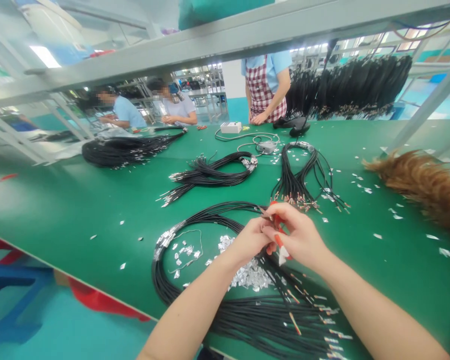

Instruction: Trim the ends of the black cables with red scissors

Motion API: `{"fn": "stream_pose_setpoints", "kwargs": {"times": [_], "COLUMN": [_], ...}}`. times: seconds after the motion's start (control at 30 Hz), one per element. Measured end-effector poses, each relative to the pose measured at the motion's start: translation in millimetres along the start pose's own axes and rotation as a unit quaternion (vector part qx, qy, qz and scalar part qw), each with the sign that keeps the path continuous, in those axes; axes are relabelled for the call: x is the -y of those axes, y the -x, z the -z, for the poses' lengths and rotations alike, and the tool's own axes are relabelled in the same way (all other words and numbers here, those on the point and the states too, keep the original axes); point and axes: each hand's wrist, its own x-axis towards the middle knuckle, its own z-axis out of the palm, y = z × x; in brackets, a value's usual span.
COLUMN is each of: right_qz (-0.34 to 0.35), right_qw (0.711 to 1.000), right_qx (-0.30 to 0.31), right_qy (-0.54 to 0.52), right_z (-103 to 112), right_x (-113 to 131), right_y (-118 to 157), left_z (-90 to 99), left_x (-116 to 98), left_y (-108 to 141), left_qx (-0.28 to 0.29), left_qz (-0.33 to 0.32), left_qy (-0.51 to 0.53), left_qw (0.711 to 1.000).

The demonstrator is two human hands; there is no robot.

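A large looped bundle of black cables lies on the green table, its stripped ends fanned out at the lower right. Over its upper right part, my left hand pinches something that its fingers hide, perhaps a cable end. My right hand touches it and is closed around red-handled scissors, whose dark tip points up and left. Beneath my hands is a pile of silvery foil scraps. Smaller scraps and a thin thread lie inside the loop.
Further cable bundles lie behind, at the right and at the far left. A grey box with a cord is near the back. Brown bristles edge the right. A metal beam crosses above. A person in an apron stands opposite.
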Motion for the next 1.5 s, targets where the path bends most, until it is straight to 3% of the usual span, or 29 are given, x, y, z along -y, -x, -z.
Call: {"fn": "stream_pose_setpoints", "kwargs": {"times": [0.13, 0.23, 0.33, 0.4, 0.53, 0.6, 0.7, 1.03, 1.13, 1.5], "right_qz": [-0.009, -0.041, -0.059, -0.058, -0.068, -0.076, -0.080, -0.041, -0.037, -0.035], "right_qw": [0.999, 0.992, 0.983, 0.981, 0.976, 0.970, 0.963, 0.991, 0.990, 0.992], "right_qx": [-0.044, -0.077, -0.059, -0.027, 0.029, 0.030, -0.002, -0.116, -0.116, -0.117], "right_qy": [-0.020, -0.095, -0.162, -0.182, -0.205, -0.230, -0.257, -0.061, -0.076, -0.028], "right_z": [-2, 3, 7, 8, 7, 6, 3, -18, -18, -15], "right_x": [-7, -13, -16, -17, -18, -20, -25, -20, -19, -27], "right_y": [-2, -8, -12, -13, -12, -12, -13, -1, 0, -3], "left_z": [-1.2, -0.4, -0.2, -0.2, 2.2, 4.3, 6.3, 2.3, 1.5, 3.0], "left_x": [1, 4, 11, 14, 13, 10, 5, 8, 10, 12], "left_y": [-1, 3, 7, 10, 11, 10, 9, 11, 11, 11], "left_qx": [-0.035, -0.118, -0.166, -0.160, -0.088, -0.071, -0.095, -0.179, -0.207, -0.188], "left_qz": [-0.033, -0.087, -0.096, -0.085, -0.048, -0.034, -0.035, -0.091, -0.094, -0.089], "left_qy": [0.003, -0.023, -0.052, -0.042, 0.021, 0.054, 0.093, 0.052, 0.048, 0.010], "left_qw": [0.999, 0.989, 0.980, 0.983, 0.995, 0.995, 0.991, 0.978, 0.973, 0.978]}}
